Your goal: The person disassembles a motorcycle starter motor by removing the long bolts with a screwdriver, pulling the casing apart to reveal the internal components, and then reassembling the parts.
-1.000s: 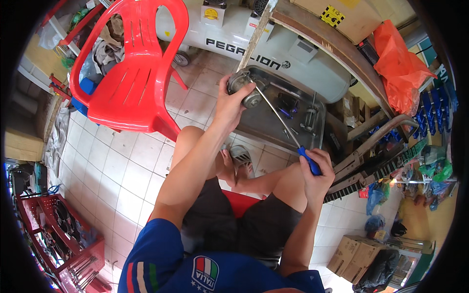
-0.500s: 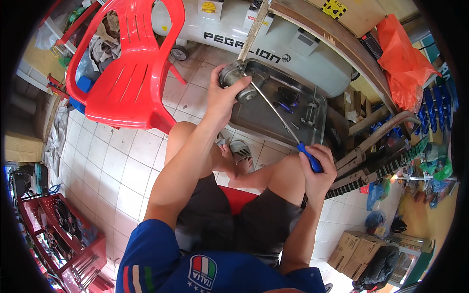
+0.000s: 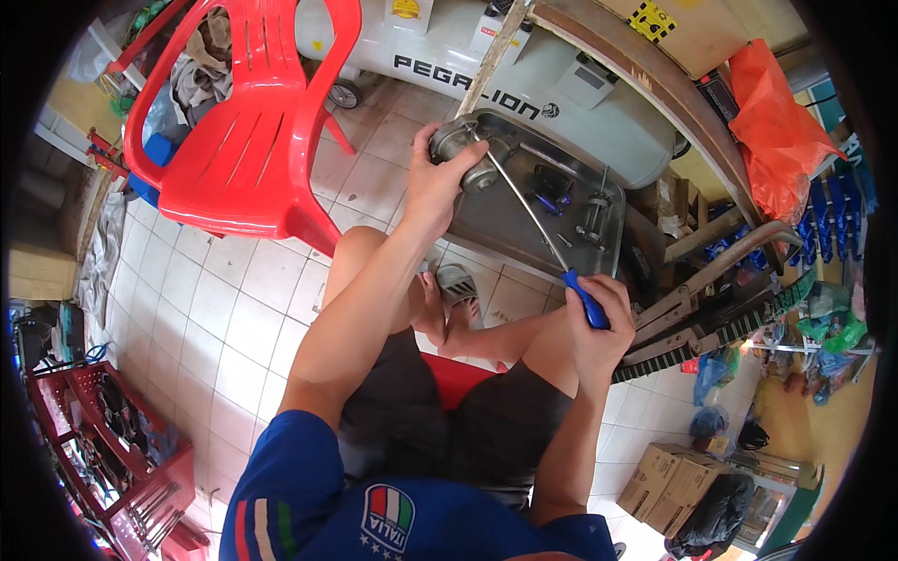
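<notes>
My left hand (image 3: 433, 192) is closed around a round, grey metal housing (image 3: 456, 142), held up over the near left corner of a metal tray. A long-shafted screwdriver (image 3: 585, 297) with a blue handle is gripped in my right hand (image 3: 601, 327), by my right knee. Its shaft slants up and left, and the tip meets the housing close to my left thumb. The exact spot the tip touches is too small to make out.
The dark metal tray (image 3: 533, 245) holds several small metal parts. Behind it lies a grey compressor tank (image 3: 421, 42). A red plastic chair (image 3: 234, 187) stands left, a red tool cart (image 3: 140, 467) lower left. Metal bars (image 3: 692, 313) and cardboard boxes (image 3: 669, 481) are on the right.
The housing and my left hand have shifted slightly right in the picture. My right hand and the screwdriver handle have moved a little to the left. Both grips stay the same.
</notes>
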`<state>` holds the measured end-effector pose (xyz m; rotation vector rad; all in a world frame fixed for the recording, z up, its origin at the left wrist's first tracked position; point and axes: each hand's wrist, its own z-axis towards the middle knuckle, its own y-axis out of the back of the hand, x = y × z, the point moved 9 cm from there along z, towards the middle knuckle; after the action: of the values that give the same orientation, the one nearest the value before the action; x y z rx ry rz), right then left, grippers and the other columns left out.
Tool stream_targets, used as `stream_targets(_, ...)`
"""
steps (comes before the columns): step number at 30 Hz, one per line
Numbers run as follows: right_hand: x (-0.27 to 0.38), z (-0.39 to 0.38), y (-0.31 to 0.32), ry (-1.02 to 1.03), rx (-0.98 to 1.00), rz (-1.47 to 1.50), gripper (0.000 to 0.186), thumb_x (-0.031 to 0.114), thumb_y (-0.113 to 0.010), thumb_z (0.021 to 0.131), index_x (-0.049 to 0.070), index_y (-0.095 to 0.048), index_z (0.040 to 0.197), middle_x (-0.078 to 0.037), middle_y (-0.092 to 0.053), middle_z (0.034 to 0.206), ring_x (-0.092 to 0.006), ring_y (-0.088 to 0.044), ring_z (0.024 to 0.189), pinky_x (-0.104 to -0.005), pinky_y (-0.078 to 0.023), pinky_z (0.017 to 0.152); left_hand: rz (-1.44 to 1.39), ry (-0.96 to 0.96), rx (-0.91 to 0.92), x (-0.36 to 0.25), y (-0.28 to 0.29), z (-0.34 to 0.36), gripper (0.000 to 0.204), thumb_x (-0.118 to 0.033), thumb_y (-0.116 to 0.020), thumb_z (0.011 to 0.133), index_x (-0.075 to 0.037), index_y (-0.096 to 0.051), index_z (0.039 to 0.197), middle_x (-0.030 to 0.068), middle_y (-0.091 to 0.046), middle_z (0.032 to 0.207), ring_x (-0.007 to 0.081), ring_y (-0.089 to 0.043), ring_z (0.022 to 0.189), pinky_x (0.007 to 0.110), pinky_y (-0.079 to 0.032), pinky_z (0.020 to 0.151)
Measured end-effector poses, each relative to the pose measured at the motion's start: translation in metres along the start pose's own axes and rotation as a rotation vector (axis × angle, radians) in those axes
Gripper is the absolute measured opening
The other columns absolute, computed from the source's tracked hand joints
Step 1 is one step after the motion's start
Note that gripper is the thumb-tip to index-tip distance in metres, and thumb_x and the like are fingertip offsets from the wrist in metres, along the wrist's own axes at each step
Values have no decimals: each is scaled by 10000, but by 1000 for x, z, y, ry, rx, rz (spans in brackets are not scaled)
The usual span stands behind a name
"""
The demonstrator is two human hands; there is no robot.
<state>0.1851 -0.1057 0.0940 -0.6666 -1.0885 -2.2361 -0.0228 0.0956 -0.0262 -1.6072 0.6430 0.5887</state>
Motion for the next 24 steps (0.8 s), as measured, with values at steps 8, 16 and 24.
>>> stream_targets(8,11,0,-8,4,17,-45,250,-18,-784,791,12,-705,1026,-113,-678,929,-193,-668,794,-300,-536,683,152,-100,-1,-10,3,5,672,-44,-844,778,-72,-433,1309,111,-591,1123,197,-644,971,347,-581,783)
stream_targets(16,-54,-28,-31,-902,199,669,278,73,-776,858,1,-634,1085,-51,-662,829,-89,-608,646,-220,-401,486,359,-245,27,-46,-6,-10,664,-87,-894,741,-64,-484,1263,101,-592,1102,163,-623,953,310,-572,773)
stream_targets(24,-53,-19,-10,-513,10,301,278,95,-756,891,-1,-640,1125,-33,-641,813,-36,-497,624,-195,-356,525,324,-269,8,-40,1,-1,643,-120,-898,746,-54,-499,1246,80,-612,1037,152,-629,898,304,-564,748)
